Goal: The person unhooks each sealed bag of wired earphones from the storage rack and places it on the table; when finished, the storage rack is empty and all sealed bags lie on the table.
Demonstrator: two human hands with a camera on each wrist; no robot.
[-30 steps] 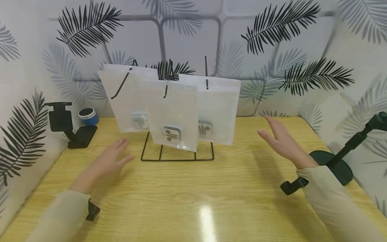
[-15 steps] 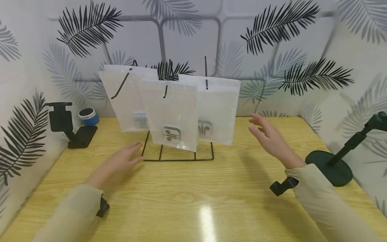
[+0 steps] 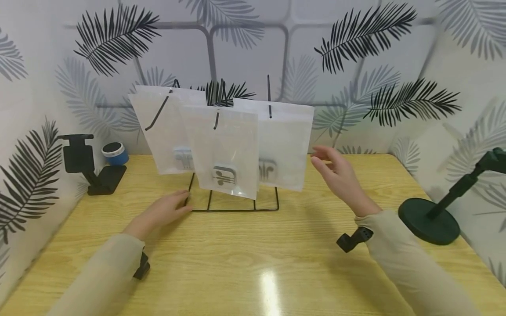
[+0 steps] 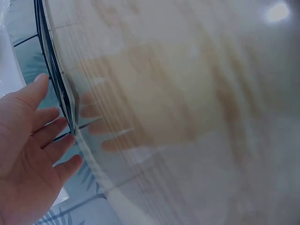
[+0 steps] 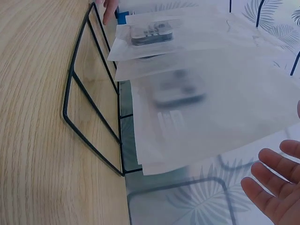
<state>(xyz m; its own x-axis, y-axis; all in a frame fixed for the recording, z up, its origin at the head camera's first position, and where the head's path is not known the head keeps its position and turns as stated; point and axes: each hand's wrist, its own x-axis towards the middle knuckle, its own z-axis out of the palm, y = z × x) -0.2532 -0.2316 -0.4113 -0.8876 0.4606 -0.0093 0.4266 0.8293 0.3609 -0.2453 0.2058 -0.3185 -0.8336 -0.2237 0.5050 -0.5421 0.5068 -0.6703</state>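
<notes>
A black wire display rack (image 3: 233, 210) stands on the wooden table, with translucent white bags on its prongs. Through the front bag (image 3: 221, 136) shows a small squarish case (image 3: 224, 176) with an earphone shape on it. Similar cases show dimly in the left bag (image 3: 152, 131) and right bag (image 3: 290, 136). My left hand (image 3: 164, 213) has its fingertips right at the left side of the rack's base, fingers slightly bent. My right hand (image 3: 340, 177) is raised beside the right bag, its fingers loosely curved and holding nothing. In the right wrist view, fingers (image 5: 272, 183) appear below the nearest bag (image 5: 225, 93).
At the back left are a black phone stand (image 3: 79, 153) and a blue-and-white cylinder (image 3: 115, 153). On the right stands a dark stand with a round base (image 3: 428, 221). A leaf-patterned wall (image 3: 371, 87) rises close behind the rack.
Both hands have moved inward: the left one to the right, up to the rack's base, and the right one to the left, toward the right bag. The rack and bags stay in place.
</notes>
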